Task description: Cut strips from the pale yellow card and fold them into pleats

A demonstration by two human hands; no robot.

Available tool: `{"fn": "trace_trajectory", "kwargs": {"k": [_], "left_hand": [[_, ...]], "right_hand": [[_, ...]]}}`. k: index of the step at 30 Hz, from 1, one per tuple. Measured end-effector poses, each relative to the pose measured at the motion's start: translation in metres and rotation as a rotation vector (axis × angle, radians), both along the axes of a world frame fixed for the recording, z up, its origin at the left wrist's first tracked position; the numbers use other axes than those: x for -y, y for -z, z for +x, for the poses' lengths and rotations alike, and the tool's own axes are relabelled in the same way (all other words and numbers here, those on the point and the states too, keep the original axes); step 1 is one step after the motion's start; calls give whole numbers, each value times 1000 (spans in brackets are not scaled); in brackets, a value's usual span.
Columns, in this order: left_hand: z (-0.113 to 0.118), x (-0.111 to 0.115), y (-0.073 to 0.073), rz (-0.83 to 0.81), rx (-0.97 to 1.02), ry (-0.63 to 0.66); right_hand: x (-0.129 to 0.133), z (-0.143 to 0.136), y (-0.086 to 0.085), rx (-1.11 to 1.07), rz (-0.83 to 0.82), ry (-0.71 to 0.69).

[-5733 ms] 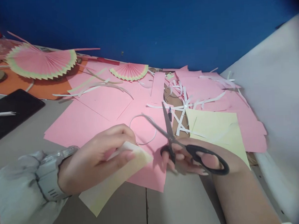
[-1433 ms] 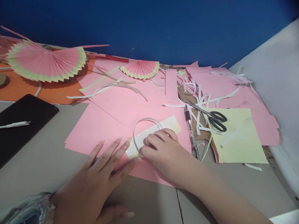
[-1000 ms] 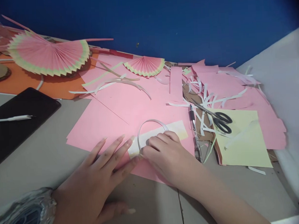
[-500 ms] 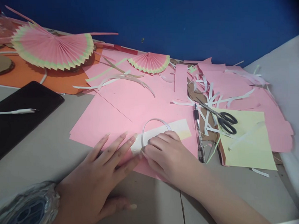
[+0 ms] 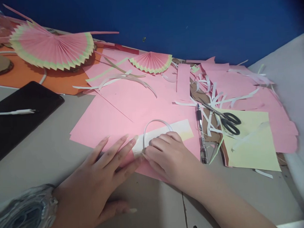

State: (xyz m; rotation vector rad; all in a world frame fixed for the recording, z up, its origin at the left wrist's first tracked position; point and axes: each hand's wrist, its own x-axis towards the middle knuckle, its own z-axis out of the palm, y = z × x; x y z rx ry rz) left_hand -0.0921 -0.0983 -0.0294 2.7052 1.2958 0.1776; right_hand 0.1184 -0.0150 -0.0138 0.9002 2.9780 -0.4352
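My left hand (image 5: 101,172) lies flat with fingers spread over the edge of a pink paper sheet (image 5: 109,118). Its fingertips reach the left end of a white paper piece (image 5: 184,127), which is tinted yellow along one edge. My right hand (image 5: 172,156) is closed over that piece, pinching a thin white paper strip (image 5: 156,120). This strip curves up in a loop above the white piece. What the right fingertips touch underneath is hidden. A pen (image 5: 202,135) and black-handled scissors (image 5: 230,123) lie to the right of the hands.
Pleated pink-and-green paper fans (image 5: 53,49) stand along the blue wall (image 5: 163,20). A black tablet-like slab (image 5: 29,108) with a white cable (image 5: 14,112) lies at left. Curled paper strips (image 5: 208,83) and a pale green sheet (image 5: 253,147) are at right.
The whole view has shifted very slightly. Both hands and the looped strip hold nearly the same places.
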Motion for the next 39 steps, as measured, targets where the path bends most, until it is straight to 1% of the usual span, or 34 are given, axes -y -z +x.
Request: {"fn": "trace_trajectory", "kwargs": {"k": [11,16,18,22,26,28,30,31,35,37,39], "left_hand": [[0,5,2,24,13,-67],[0,7,3,36,14,-45],[0,7,3,39,23,-57],[2,6,2,46,37,-72],[2,6,2,50,41,-76],[1,4,2,55,39,-47],[1,1,0,55,63,-32],[1,-1,-1,51,94,-49],[1,-8,-9,-23,281,-189],[2,-10,-11,-59,341,-229],[2,-10,-12,-74,368,-243]], "right_hand": [[1,0,-1,8,11,-2],[1,0,2,9,83,-15],[1,1,2,-2,128,-24],[3,2,-2,-9,189,-34],[2,4,-9,4,218,63],[1,5,-10,1,227,95],[-1,8,-9,1,212,72],[-1,9,-8,3,202,42],[0,10,-7,-47,184,-65],[3,9,-8,-96,180,-89],[7,6,-8,-126,188,-104]]}}
